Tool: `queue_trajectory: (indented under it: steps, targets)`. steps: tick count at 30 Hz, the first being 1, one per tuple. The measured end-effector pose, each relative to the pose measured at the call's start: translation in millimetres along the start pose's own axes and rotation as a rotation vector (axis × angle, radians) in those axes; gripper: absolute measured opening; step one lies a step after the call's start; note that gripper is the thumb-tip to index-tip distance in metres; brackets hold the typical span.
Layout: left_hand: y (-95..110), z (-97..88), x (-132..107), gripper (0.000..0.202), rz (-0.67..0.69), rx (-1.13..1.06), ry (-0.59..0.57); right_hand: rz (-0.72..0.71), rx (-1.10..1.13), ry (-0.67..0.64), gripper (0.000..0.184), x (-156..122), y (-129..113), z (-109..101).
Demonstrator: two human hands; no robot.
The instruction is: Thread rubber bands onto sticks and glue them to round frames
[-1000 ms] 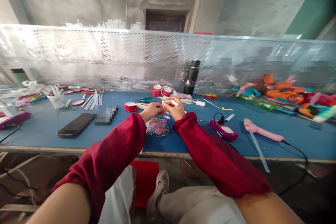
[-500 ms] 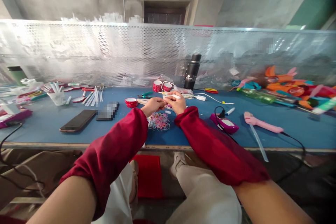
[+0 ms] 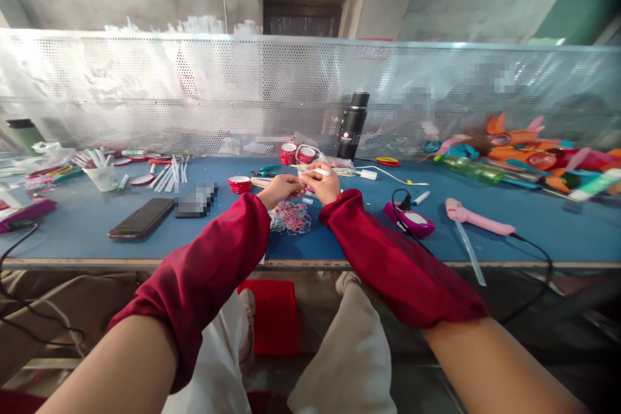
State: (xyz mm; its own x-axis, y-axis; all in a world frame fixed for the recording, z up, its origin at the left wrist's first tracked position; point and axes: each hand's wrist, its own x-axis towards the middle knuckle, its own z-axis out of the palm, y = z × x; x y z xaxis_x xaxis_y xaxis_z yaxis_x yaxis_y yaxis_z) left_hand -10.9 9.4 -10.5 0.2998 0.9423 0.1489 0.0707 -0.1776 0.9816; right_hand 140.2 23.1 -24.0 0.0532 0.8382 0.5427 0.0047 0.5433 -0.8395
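Observation:
Above the blue table, my left hand and my right hand meet with their fingertips close together. The fingers of my left hand are pinched; what lies between them is too small to make out. A short white stick-like piece lies across the fingers of my right hand, which is closed around it. Just below both hands is a loose pile of small multicoloured rubber bands. A small white piece rests on the table beside the pile.
Red-and-white rolls stand left of my hands, near two phones. Behind are a black flask and a perforated metal screen. Rightward lie a purple device, a pink corded tool and orange inflatable-looking items.
My view has tipped down slightly, so the table sits higher in the picture. My right leg has shifted inward. Both hands stay together with little visible change.

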Motion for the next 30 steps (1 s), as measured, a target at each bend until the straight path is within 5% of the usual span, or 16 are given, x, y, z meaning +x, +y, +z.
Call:
queue_trajectory:
  steps: [23,30]
  targets:
    - [-13.0,-7.0,9.1,0.018,-0.01,-0.018,0.076,-0.071,-0.215,0.039,0.039,7.3,11.7,14.1]
    - [7.7,-18.0,16.9,0.016,-0.064,-0.156,0.126,-0.05,-0.177,0.051,0.042,32.0,4.2,30.9]
